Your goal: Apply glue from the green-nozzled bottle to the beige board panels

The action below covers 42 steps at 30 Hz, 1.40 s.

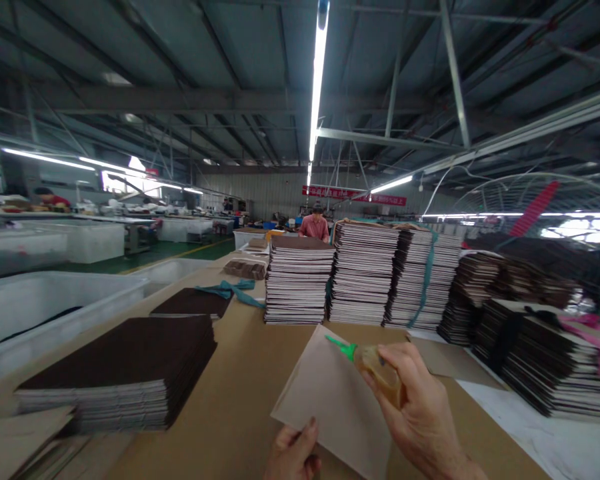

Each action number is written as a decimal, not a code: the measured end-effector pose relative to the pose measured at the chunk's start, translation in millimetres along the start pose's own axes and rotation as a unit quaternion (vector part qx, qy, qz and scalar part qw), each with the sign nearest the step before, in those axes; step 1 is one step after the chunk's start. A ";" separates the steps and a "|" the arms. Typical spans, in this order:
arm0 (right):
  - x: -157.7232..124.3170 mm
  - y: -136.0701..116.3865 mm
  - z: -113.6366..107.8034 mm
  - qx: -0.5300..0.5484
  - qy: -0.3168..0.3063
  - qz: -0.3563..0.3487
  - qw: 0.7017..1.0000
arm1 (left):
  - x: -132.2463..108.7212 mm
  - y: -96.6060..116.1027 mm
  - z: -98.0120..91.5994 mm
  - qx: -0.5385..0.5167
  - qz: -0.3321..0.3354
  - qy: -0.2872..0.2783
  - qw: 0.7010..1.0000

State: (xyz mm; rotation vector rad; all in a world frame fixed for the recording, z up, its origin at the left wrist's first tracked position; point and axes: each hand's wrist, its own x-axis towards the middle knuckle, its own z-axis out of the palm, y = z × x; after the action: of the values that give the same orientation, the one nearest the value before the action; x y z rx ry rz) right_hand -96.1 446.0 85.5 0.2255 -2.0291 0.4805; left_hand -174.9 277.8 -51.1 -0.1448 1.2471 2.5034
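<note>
A glue bottle [380,373] with amber contents and a green nozzle is in my right hand [420,407], whose fingers wrap round it. The nozzle tip points left, over the upper part of a pale beige sheet [330,400]. My left hand [295,453] pinches the near left edge of that sheet between thumb and fingers, low in the view. The sheet is angled above the brown tabletop [240,373].
A dark brown stack [125,353] lies at the left, loose brown sheets [30,440] in front of it. Tall stacks [300,280] stand behind the sheet, with more bundles [545,353] at the right. A person [315,225] is beyond them. White bins [55,307] line the left.
</note>
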 end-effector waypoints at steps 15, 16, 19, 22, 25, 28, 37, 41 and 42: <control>3.3 -4.6 -9.5 -0.040 0.002 -0.015 0.999 | -23.4 14.8 15.0 0.019 0.018 -0.014 1.000; 2.8 -4.4 -9.4 -0.043 -0.006 -0.013 0.999 | -24.1 15.5 15.1 0.021 0.018 -0.016 0.999; 0.3 -4.4 -10.1 -0.056 -0.020 0.000 0.998 | -24.5 16.9 14.3 0.029 0.015 -0.030 0.999; -0.8 -6.5 -12.1 -0.047 -0.011 0.002 0.999 | -24.7 18.4 13.3 0.039 0.005 -0.047 0.998; -0.8 -7.8 -14.3 -0.047 -0.008 -0.001 0.999 | -26.1 20.7 13.0 0.046 0.006 -0.047 0.998; -4.5 -5.1 -16.9 -0.063 -0.021 0.011 0.998 | -27.5 22.2 13.3 0.051 0.008 -0.047 0.998; -9.2 -4.0 -22.2 -0.072 -0.007 0.014 0.997 | -31.3 25.8 18.7 0.053 0.002 -0.034 0.998; -14.0 -0.1 -26.8 -0.084 -0.016 0.029 0.996 | -32.8 28.2 18.7 0.052 0.000 -0.043 0.998; -16.1 1.0 -28.0 -0.083 -0.015 0.034 0.996 | -32.6 28.0 18.3 0.052 0.000 -0.048 0.998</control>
State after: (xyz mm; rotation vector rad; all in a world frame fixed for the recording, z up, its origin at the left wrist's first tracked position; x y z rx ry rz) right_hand -66.3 458.1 83.1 0.0618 -2.0990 0.3493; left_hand -152.8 268.4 -11.0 0.0002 1.3331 2.4083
